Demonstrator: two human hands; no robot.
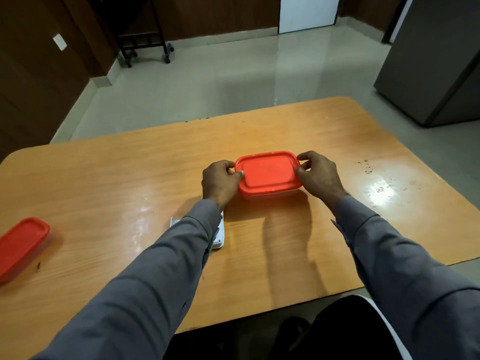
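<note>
The red-lidded plastic container (268, 174) rests centrally on the surface (130, 178). The left hand (220, 181) pinches its 9 o'clock end, the right hand (320, 175) its 3 o'clock end. Likely light, stiff, slick: hold the rim.

Dim room, overhead glare on table (376, 190), wide-angle bending.

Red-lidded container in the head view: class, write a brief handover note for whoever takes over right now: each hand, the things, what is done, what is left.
Left hand grips the left end of the red-lidded container.
Right hand grips its right end.
It stands mid-table, lid on top.
A second red lid lies at the table's left edge; a white object lies under the left sleeve.
Done: lid placed. Left: likely pressing the rim shut; the seal cannot be judged.
</note>
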